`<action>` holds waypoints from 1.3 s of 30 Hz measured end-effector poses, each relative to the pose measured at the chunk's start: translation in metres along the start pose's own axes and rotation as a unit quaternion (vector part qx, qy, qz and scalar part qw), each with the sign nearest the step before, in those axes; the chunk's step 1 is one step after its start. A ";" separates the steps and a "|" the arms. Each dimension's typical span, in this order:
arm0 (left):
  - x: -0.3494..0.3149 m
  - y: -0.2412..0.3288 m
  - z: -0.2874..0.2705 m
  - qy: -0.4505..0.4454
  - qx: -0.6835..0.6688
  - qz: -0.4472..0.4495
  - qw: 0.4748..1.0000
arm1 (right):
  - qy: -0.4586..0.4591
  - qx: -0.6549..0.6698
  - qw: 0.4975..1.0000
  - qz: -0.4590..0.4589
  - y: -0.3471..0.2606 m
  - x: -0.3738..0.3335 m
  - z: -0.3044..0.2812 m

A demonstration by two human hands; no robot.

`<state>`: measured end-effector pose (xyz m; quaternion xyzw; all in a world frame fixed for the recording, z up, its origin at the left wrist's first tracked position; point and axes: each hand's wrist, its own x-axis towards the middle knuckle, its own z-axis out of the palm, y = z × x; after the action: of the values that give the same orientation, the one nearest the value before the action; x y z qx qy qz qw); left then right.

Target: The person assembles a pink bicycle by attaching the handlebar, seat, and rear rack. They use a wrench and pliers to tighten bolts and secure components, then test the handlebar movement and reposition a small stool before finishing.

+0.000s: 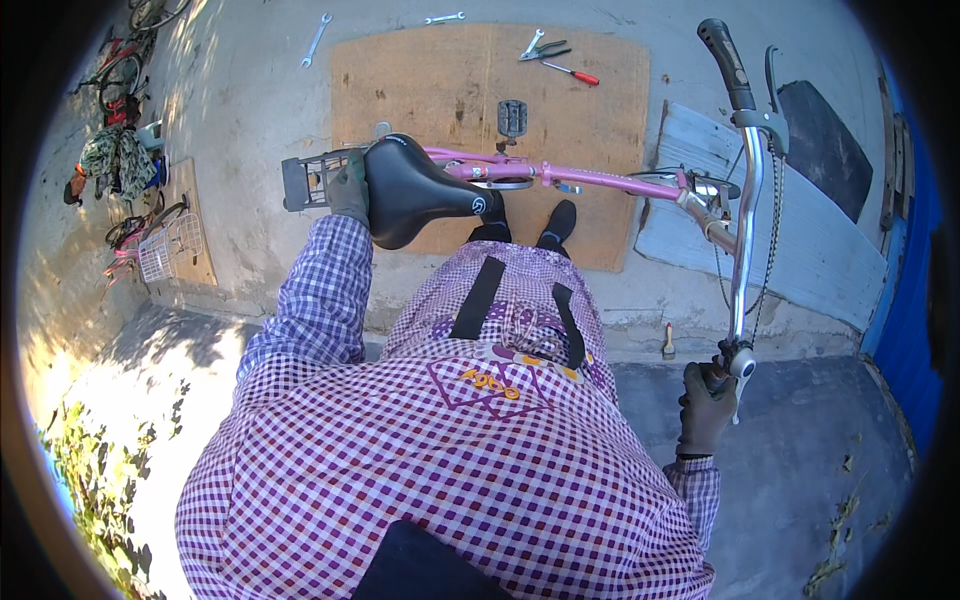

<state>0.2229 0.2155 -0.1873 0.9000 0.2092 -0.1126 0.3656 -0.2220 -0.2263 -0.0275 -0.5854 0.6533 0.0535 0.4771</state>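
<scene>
A pink bicycle frame [600, 181] stands crosswise in front of me, over a brown board. My left hand [349, 188], in a dark glove, grips the rear edge of the black saddle [412, 190]; its fingertips are partly hidden. Behind the saddle sits a dark rear rack [303, 184]. My gloved right hand [704, 408] is closed around the near grip of the silver handlebar [745, 230], by the brake lever. The far black handlebar grip [725, 62] points away from me. A black pedal [512, 118] shows beyond the frame.
On the brown board [400, 80] lie pliers [545, 50] and a red-handled screwdriver [583, 76]. Wrenches [317, 40] rest on the concrete. A paintbrush [668, 342] lies near the step edge. Grey-blue planks [790, 230] are at right; another bicycle's white basket [172, 248] is at left.
</scene>
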 end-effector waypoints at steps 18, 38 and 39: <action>0.014 -0.040 -0.040 0.000 0.113 0.030 0.993 | 0.011 0.078 0.989 0.124 0.062 -0.075 0.058; 0.020 -0.071 -0.034 -0.005 0.073 0.038 0.997 | 0.105 0.091 0.989 0.048 0.131 -0.104 0.111; 0.019 -0.068 -0.032 -0.011 0.072 0.036 0.997 | 0.101 0.086 0.989 0.073 0.128 -0.104 0.112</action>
<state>0.2097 0.2877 -0.2131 0.9295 0.1644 -0.1242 0.3060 -0.2786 -0.0421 -0.0793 -0.4956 0.7411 -0.0274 0.4521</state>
